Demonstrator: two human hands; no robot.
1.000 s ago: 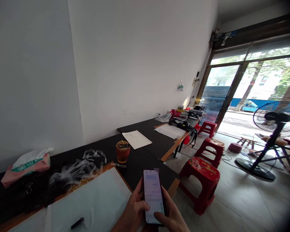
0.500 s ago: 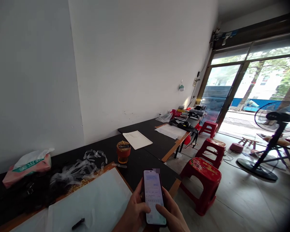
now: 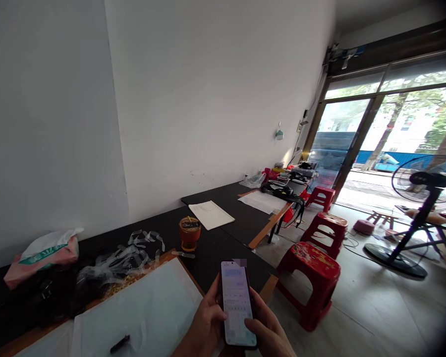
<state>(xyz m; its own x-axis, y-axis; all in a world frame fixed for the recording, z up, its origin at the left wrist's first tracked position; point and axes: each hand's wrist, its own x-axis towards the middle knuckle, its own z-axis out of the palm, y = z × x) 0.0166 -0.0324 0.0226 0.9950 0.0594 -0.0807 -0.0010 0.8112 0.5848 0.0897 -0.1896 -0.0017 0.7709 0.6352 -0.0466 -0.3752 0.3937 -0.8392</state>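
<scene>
A smartphone with a lit screen is held upright between both hands at the bottom centre. My left hand wraps round its left edge, its thumb at the screen's left side. Round the right edge is my right hand, with its thumb over the lower right of the screen. Beneath and to the left lies a pale sheet with a small black item on it. An orange-brown cup stands on the black table beyond the phone.
Clear plastic strips and a pink tissue pack lie on the left. A white paper pad lies behind the cup. Red stools stand on the floor at right, and a black fan is farther right.
Both thumbs have shifted slightly: the left has drawn back to the screen's left edge, and the right has moved a little right. The phone stays in nearly the same place.
</scene>
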